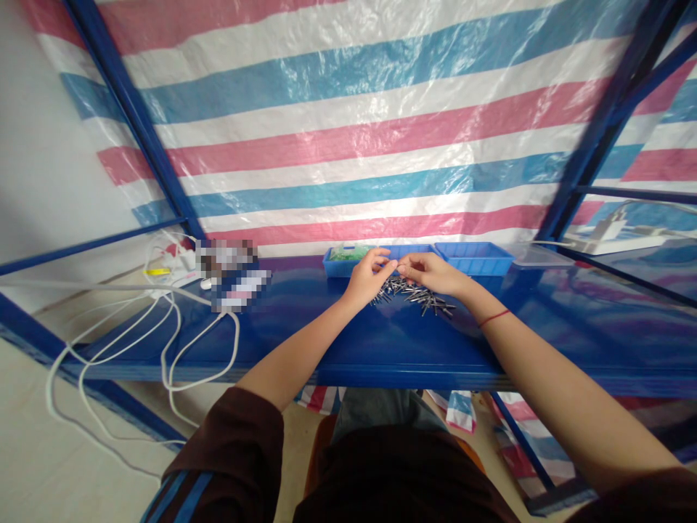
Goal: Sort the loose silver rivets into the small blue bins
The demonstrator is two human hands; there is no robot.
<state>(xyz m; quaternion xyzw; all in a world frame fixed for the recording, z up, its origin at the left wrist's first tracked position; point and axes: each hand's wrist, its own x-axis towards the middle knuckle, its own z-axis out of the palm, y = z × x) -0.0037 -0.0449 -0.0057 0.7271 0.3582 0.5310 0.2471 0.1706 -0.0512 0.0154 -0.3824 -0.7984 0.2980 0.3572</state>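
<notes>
The metal pieces lie in a loose pile on the blue shelf, in front of the blue bins. The left hand and right hand meet above the pile, thumbs and fingertips close together; whether they clamp anything cannot be determined. A green item occupies the leftmost bin. White cables hang at the shelf's left end.

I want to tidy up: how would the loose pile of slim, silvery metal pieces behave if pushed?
The slim, silvery metal pieces look rigid and straight, so probably won't bend. Lying loose and crisscrossed, they may scatter, and could slide on the glossy blue tabletop.
</notes>
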